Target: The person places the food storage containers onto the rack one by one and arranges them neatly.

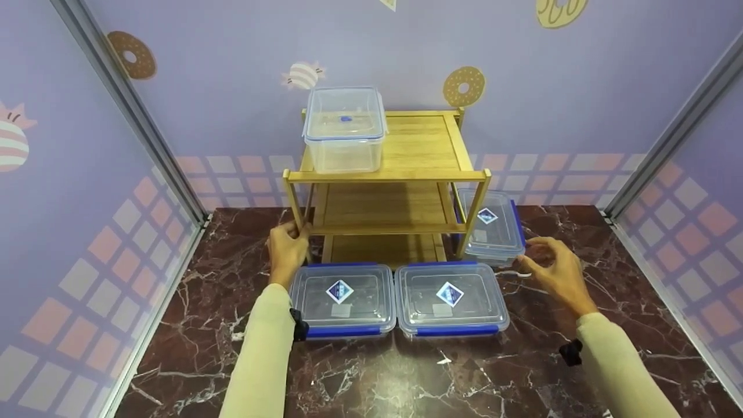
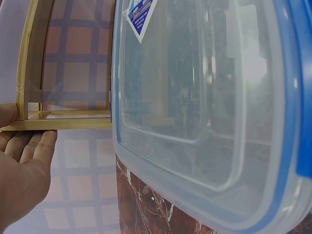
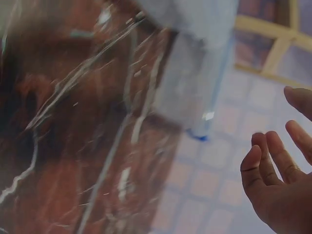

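Note:
My left hand grips the front left leg of a wooden shelf rack. In the left wrist view, its thumb and fingers lie on opposite sides of the wooden post. The right hand is beside the near right corner of a clear container with blue clips, which stands against the rack's right side. Its fingers are spread and loosely bent, holding nothing in the right wrist view. Two flat lidded containers, one left and one right, lie side by side before the rack.
A taller clear box with a blue-edged lid stands on the left of the rack's top shelf. Patterned walls enclose the back and both sides. Dark red marbled surface lies under everything.

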